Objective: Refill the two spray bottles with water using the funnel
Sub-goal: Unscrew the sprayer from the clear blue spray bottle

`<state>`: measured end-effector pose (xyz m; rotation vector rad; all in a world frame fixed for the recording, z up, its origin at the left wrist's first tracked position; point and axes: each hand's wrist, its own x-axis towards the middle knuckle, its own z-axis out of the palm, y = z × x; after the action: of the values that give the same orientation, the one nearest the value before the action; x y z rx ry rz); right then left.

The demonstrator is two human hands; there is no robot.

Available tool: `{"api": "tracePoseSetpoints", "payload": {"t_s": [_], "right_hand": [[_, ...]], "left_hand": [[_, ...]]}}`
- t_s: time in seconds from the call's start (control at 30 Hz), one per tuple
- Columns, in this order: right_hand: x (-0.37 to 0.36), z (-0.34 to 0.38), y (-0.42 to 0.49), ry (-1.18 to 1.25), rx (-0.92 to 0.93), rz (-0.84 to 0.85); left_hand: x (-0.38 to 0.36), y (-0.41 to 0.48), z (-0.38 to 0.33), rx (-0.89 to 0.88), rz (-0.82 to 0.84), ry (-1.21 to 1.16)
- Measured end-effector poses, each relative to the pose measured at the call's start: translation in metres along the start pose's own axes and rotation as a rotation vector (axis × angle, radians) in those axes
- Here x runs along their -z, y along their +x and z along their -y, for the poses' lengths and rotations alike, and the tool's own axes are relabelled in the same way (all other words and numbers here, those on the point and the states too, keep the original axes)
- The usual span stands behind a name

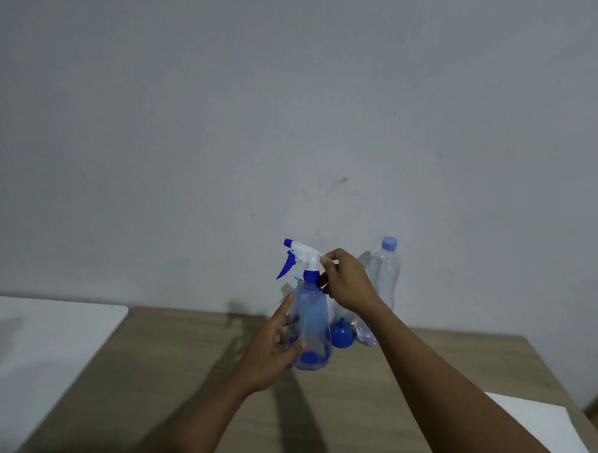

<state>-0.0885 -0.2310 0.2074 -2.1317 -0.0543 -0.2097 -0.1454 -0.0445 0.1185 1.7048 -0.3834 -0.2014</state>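
While the left hand (272,350) wraps the upright spray bottle (310,328) toward the table's (195,385) 12 o'clock edge, the right hand (344,282) pinches its spray head (304,257) from 2 o'clock | long axis 12–6 | right hand nearer the collar; unscrewing likely next

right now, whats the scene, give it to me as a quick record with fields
spray bottle: clear body, blue and white head on, upright
left hand: holds the spray bottle's body, thumb across the front
right hand: pinches the back of the head, just above the collar
funnel: blue, on the table just behind the spray bottle
water bottle: clear, capped, upright by the wall
table: wood top
second sprayer: not clearly in view
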Motion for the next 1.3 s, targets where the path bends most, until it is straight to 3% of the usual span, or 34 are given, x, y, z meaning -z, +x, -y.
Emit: {"api": "tracePoseSetpoints", "payload": {"t_s": [0.1, 0.2, 0.3, 0.5, 0.87, 1.3], "right_hand": [[0.025, 0.01, -0.023, 0.088, 0.064, -0.024], [0.046, 0.016, -0.045, 0.127, 0.179, 0.081], [0.064, 0.022, -0.06, 0.127, 0.167, 0.154], [0.078, 0.025, -0.078, 0.292, 0.155, 0.016], [0.083, 0.027, -0.087, 0.423, 0.053, -0.027], [0.066, 0.026, -0.087, 0.384, 0.08, -0.094]], "left_hand": [[-0.014, -0.007, -0.019, -0.031, 0.004, -0.009], [-0.023, -0.016, -0.036, -0.055, 0.02, -0.004], [-0.031, -0.026, -0.049, -0.051, 0.028, 0.028], [-0.048, -0.038, -0.063, -0.03, 0.072, 0.074], [-0.058, -0.046, -0.071, -0.032, 0.055, 0.13], [-0.046, -0.045, -0.071, -0.042, 0.067, 0.149]]}}
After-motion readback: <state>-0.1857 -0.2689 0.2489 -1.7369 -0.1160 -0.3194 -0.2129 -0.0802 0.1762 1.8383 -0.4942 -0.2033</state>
